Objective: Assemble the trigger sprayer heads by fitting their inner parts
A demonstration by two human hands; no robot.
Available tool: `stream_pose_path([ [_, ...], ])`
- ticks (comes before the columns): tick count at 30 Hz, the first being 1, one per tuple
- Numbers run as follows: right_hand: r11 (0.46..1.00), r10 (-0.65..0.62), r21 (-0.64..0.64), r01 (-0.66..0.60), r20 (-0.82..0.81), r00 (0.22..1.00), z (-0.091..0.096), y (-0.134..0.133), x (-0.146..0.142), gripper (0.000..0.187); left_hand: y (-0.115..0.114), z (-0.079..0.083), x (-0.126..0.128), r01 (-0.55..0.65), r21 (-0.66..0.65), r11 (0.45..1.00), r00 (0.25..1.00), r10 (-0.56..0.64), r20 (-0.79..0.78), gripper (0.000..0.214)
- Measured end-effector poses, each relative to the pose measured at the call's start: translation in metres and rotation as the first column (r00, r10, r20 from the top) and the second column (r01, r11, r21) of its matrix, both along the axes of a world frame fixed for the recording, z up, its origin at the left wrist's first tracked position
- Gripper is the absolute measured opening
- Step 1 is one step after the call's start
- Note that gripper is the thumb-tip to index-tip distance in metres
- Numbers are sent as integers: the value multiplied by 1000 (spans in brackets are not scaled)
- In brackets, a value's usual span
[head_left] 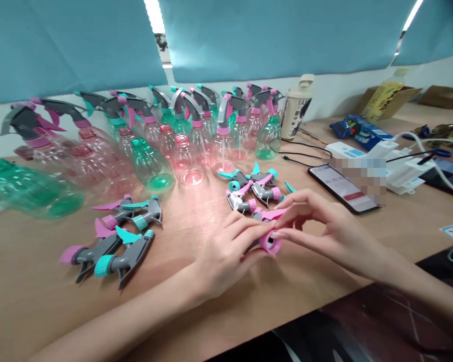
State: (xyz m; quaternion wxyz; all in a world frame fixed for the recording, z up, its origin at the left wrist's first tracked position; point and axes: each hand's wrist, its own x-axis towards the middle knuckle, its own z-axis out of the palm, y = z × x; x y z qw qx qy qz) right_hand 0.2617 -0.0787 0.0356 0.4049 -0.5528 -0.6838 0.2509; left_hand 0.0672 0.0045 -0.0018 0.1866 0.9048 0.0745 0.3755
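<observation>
My left hand [230, 246] is closed around a grey and pink spray trigger head [271, 245], whose pink collar faces me. My right hand [332, 231] has its thumb and fingertips at the same spray head, touching the collar and the pink trigger area; part of the head is hidden by the fingers. Just beyond my hands lies a small group of loose spray heads [264, 193], some pink and some turquoise. To the left of my left hand, several more spray heads [132, 254] lie on the table.
Clear, pink and green spray bottles [191, 163] stand in rows along the back, many with heads on, some open. A green bottle [66, 201] lies at far left. On the right are a phone [343, 188], a white power strip [403, 173], cables and a drink bottle [297, 108].
</observation>
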Motion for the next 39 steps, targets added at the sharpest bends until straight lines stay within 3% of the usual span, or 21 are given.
stream_pose_path([
  [4, 995, 43, 89, -41, -14, 999, 20, 33, -16, 20, 5, 7, -28, -205, -37, 978, 978, 206, 27, 24],
  [6, 994, 37, 105, -37, -1, 999, 22, 50, -26, 18, 7, 6, -41, -349, -135, 927, 937, 348, -31, 21],
  [10, 973, 94, 213, -94, 11, 995, 0, 70, -45, 12, 9, -1, -56, -564, -379, 734, 824, 533, -193, 22],
  [12, 962, 129, 236, -135, 42, 991, -17, 71, -51, 12, 11, -3, -58, -574, -421, 702, 817, 531, -227, 22],
  [17, 957, 166, 203, -206, 196, 966, -42, 62, -60, 24, 15, -1, -56, -497, -427, 756, 867, 453, -208, 23],
  [20, 960, 216, 147, -239, 157, 964, -46, 55, -64, 34, 18, 0, -56, -488, -434, 758, 873, 432, -226, 19],
  [24, 959, 259, 86, -270, 117, 959, -50, 48, -69, 47, 21, -1, -58, -561, -395, 728, 828, 490, -274, 17],
  [27, 955, 287, 35, -293, 115, 951, -53, 46, -70, 55, 21, -2, -59, -565, -331, 756, 823, 494, -280, 17],
  [32, 959, 283, 3, -285, 114, 952, -57, 46, -70, 56, 18, -4, -57, -522, -190, 831, 845, 474, -250, 18],
  [39, 970, 243, -12, -243, 44, 969, -61, 46, -71, 51, 19, -5, -57, -475, -154, 867, 870, 436, -229, 21],
])
